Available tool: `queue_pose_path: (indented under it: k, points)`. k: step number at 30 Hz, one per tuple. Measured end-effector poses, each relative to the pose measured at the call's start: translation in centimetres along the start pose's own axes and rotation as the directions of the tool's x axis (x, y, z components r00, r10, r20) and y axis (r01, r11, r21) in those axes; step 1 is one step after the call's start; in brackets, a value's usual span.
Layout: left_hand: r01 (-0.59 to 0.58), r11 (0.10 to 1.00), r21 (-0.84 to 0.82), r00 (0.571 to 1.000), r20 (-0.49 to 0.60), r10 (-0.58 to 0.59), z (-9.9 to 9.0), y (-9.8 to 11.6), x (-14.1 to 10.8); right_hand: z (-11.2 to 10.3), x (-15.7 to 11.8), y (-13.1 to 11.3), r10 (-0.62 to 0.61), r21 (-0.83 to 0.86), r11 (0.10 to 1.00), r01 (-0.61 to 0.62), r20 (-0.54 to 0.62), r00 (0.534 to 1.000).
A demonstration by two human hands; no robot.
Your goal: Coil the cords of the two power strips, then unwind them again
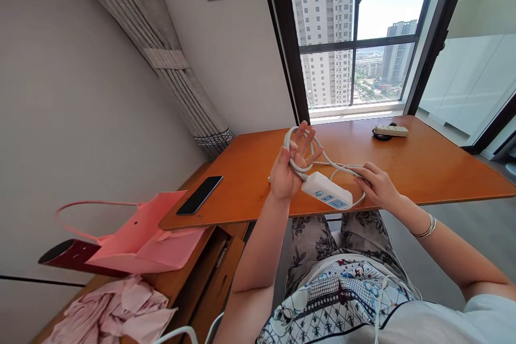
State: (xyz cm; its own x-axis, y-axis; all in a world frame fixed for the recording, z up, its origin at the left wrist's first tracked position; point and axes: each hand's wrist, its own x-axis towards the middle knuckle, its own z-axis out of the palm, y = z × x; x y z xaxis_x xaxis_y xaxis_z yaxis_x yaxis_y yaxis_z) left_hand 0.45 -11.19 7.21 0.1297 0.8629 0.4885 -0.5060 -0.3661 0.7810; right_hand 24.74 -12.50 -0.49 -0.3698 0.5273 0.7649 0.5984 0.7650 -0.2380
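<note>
The left grip (291, 164) is held up with its palm showing and its fingers spread wide. Loops of white cord (336, 166) go around it, by the thumb and across the palm. The right grip (374, 185) is bent and nearly closed, with its fingers on the same cord. The cord runs across from the left side to the right.

The white power strip (327, 192) is between the 2 hands, at the near edge of the brown counter (250, 172). It is tilted, and its blue parts show. I cannot tell if it touches the wood.

A black phone (200, 195) lies flat on the left part of the counter. Far back on the right is a cream power strip (391, 130), with a black cord (382, 136) bunched beside it.

Off to the left are a pink bag (157, 236), a dark red thing (78, 256) next to it, and a crumpled pink cloth (116, 309). The window (355, 45) shows tall buildings (342, 5) outside.
</note>
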Motion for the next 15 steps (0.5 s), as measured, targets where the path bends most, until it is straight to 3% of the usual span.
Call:
queue_pose_path:
  k: [3, 7, 11, 15]
  points:
    - [-0.058, 0.998, 0.005, 0.998, 0.031, 0.058, 0.1, -0.7, 0.0, -1.5, 0.9, -0.7, -0.222, -0.142, 0.965, 0.221, 0.008, 0.975]
    - [-0.085, 0.996, 0.033, 0.992, 0.098, 0.082, 0.6, -1.7, -0.2, -3.4, 2.8, -2.8, -0.411, -0.15, 0.895, 0.421, 0.091, 0.907]
    - [-0.031, 0.998, 0.06, 0.985, 0.17, 0.021, 1.3, -2.1, -0.6, -4.3, 4.9, -5.0, -0.492, -0.058, 0.857, 0.512, 0.204, 0.846]
    - [0.06, 0.997, 0.045, 0.972, 0.223, -0.069, 1.2, -2.4, -0.8, -4.2, 6.3, -5.7, -0.496, 0.031, 0.861, 0.508, 0.279, 0.822]
